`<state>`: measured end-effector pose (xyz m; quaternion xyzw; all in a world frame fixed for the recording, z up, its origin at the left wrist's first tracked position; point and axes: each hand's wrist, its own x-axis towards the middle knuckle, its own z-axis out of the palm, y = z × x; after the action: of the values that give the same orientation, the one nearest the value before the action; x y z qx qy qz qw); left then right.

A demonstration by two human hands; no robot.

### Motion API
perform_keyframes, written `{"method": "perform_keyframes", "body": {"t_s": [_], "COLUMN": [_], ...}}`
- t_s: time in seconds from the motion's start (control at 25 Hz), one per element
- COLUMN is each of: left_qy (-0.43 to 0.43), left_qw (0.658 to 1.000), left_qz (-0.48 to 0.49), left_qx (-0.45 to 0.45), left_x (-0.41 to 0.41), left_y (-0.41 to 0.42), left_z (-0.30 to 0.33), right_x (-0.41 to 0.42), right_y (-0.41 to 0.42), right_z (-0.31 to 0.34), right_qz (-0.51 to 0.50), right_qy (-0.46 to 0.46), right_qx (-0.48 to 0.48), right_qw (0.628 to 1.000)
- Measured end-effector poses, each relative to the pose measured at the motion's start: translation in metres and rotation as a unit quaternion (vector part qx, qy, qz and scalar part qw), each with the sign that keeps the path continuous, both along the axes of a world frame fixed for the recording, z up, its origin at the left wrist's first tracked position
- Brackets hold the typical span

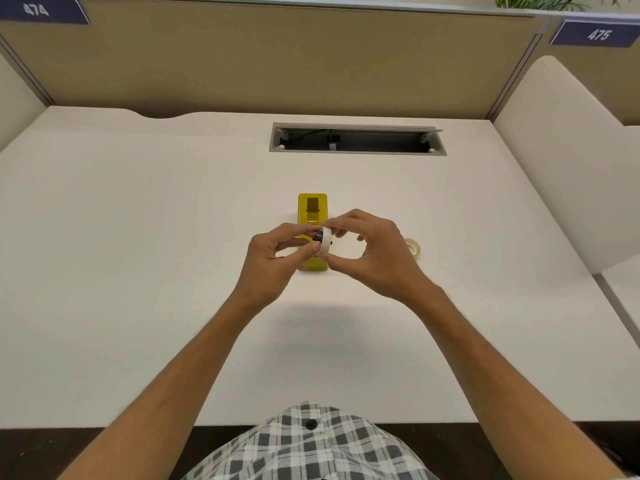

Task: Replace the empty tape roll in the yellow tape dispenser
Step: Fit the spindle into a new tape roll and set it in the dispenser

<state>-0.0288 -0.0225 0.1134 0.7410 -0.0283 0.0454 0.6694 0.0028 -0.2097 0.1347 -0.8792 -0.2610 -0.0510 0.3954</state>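
Hands at frame centre: the right hand [372, 251] pinches the white ring [325, 240], the left hand [273, 258] grips its black hub [317, 236]; pulling straight apart should separate them above the dispenser [312, 209].

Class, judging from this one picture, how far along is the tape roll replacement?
Done: the yellow dispenser sits on the desk with its roll bay empty. In hand: the left hand and right hand together hold a white roll with a dark hub. Left: seating a roll in the dispenser; another roll lies to the right.
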Motion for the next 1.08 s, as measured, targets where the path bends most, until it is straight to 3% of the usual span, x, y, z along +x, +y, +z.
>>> {"method": "perform_keyframes", "body": {"t_s": [0.28, 0.68, 0.92, 1.08], "left_qy": [0.003, 0.017, 0.019, 0.020], "left_qw": [0.999, 0.998, 0.998, 0.998], "left_qz": [0.021, 0.056, 0.064, 0.065], "left_qx": [-0.033, -0.023, -0.016, -0.009], "left_x": [-0.001, -0.003, -0.001, 0.001], "left_y": [0.000, 0.004, 0.007, 0.007], "left_z": [0.003, -0.004, -0.004, -0.004], "right_x": [0.000, -0.003, 0.008, 0.019], "right_y": [-0.010, -0.020, -0.035, -0.045], "right_z": [0.001, -0.027, -0.063, -0.083], "right_qz": [-0.026, -0.086, -0.243, -0.283], "right_qy": [0.018, 0.183, 0.162, 0.141], "right_qx": [0.025, 0.143, 0.066, -0.007], "right_qw": [0.999, 0.969, 0.954, 0.949]}}
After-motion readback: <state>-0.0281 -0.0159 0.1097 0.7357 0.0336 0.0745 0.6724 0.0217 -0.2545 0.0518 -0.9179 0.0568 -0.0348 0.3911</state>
